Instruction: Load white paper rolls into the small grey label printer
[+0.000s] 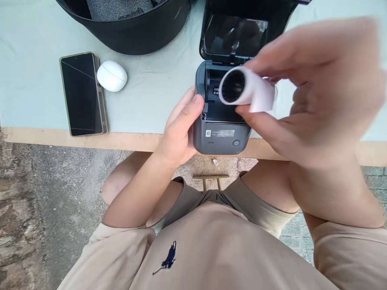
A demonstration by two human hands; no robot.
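A dark grey label printer (222, 139) stands at the table's front edge with its black lid (232, 36) swung open at the back. My left hand (181, 129) grips the printer's left side, thumb on its upper edge. Between the thumb and fingers of my right hand (314, 92) is a small white paper roll (261, 94) with a dark hollow core. The roll is tilted, its open end facing left, and it hangs over the printer's open compartment, hiding part of it. A loose flap of paper points down from the roll. My right hand is partly blurred.
A black phone (81, 94) lies at the left on the pale-covered table (151, 76), with a white rounded case (112, 76) touching its right side. Behind them stands a black zippered case (142, 34), open, with grey foam inside. The wooden table edge (133, 141) runs above my legs.
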